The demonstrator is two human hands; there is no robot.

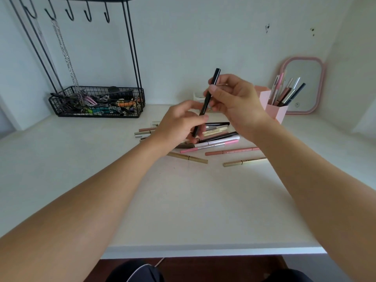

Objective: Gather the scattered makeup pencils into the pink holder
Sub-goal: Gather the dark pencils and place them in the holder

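Note:
A long black makeup pencil (206, 102) stands tilted above the desk, held by both hands. My right hand (234, 100) pinches its upper part, my left hand (179, 123) grips its lower end. Under them lies a scattered heap of pencils (221, 139) in black, white, pink and gold on the white desk (183, 200). A pink pencil (232, 151) and two gold ones (244, 162) lie nearest me. The pink holder (274, 110) stands to the right, just behind my right wrist, with several pencils upright in it.
A pink-framed mirror (305, 86) leans on the wall behind the holder. A black wire rack (97, 102) with hooks, a hanging chain and a basket of small items stands at the back left. The desk's front edge (203, 249) is close to me.

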